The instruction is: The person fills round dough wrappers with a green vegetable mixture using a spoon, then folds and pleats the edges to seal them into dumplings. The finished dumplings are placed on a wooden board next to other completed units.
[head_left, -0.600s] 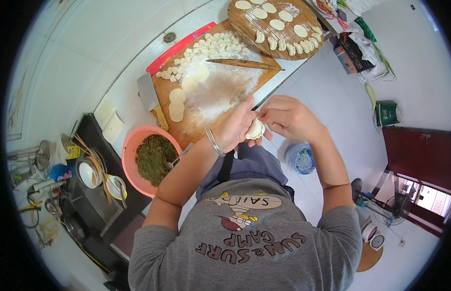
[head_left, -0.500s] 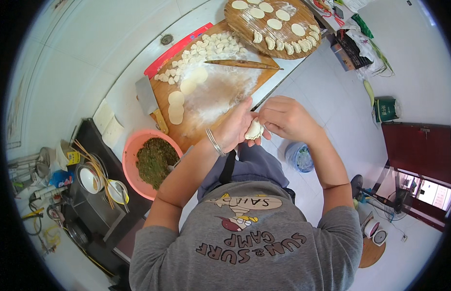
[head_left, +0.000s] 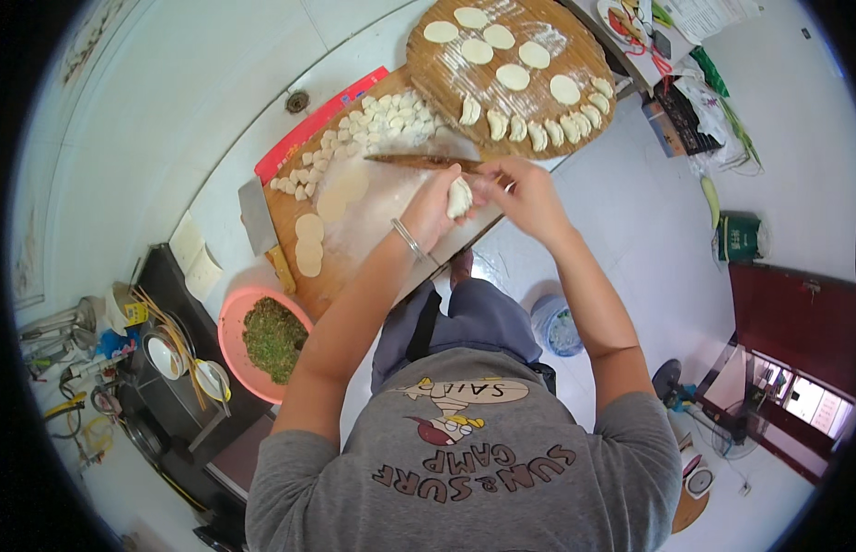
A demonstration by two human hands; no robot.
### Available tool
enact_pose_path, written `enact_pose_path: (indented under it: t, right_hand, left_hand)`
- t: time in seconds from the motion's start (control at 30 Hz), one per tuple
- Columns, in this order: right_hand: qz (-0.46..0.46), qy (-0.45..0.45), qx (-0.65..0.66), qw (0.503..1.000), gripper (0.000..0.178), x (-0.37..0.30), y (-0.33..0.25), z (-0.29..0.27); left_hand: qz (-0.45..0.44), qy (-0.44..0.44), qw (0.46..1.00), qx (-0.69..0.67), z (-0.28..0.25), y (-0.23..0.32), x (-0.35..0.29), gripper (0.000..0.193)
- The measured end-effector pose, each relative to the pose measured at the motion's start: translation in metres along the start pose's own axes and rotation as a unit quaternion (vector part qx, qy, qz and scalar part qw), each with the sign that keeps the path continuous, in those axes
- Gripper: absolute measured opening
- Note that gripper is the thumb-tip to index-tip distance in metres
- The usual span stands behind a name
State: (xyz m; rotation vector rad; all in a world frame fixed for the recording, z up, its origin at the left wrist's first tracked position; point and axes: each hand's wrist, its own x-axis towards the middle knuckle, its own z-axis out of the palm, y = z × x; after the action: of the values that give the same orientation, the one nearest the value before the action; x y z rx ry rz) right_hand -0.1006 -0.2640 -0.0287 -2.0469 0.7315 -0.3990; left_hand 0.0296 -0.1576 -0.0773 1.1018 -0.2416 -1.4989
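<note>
A pleated white dumpling (head_left: 459, 199) rests in my left hand (head_left: 435, 206), whose fingers close around it. Beside it is my right hand (head_left: 531, 195), its fingers bent and apart, the tips close to the dumpling; I cannot tell whether they touch it. Both hands are over the near right part of a floured wooden board (head_left: 330, 296). A tapered rolling pin (head_left: 405, 161) lies just beyond them. Small dough pieces (head_left: 396, 118) and flat round wrappers (head_left: 308, 250) lie on the board. On a round wooden tray (head_left: 583, 66) are more wrappers (head_left: 513, 76) and a curved row of dumplings (head_left: 538, 136).
Left of the board lies a cleaver (head_left: 257, 219). A pink basin (head_left: 233, 342) with chopped green filling (head_left: 273, 340) stands at the near left. Farther left are bowls (head_left: 167, 355) and chopsticks (head_left: 170, 322). A blue bucket (head_left: 559, 327) stands on the floor to the right.
Both hands have moved forward and slightly left with the dumpling, from near my lap to over the board's edge. The right fingers have drawn a little away from the dumpling.
</note>
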Motion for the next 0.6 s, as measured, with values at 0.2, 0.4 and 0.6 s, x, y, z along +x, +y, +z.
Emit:
enact_pose_path:
  t: [0.2,0.4,0.6]
  right_hand:
    - [0.006,0.024,-0.122,0.992,0.020,0.117,0.099,-0.016]
    - [-0.174,-0.154,-0.173,0.957,0.033,0.173,0.123,0.006]
    - [-0.167,-0.219,-0.260,0.926,0.030,0.182,0.135,0.007]
  left_hand:
    - [0.062,0.145,0.984,0.081,-0.017,0.038,0.113,0.024]
    - [0.064,0.206,0.963,0.161,-0.037,0.051,0.177,0.029]
    - [0.091,0.260,0.935,0.226,-0.046,0.044,0.204,0.030]
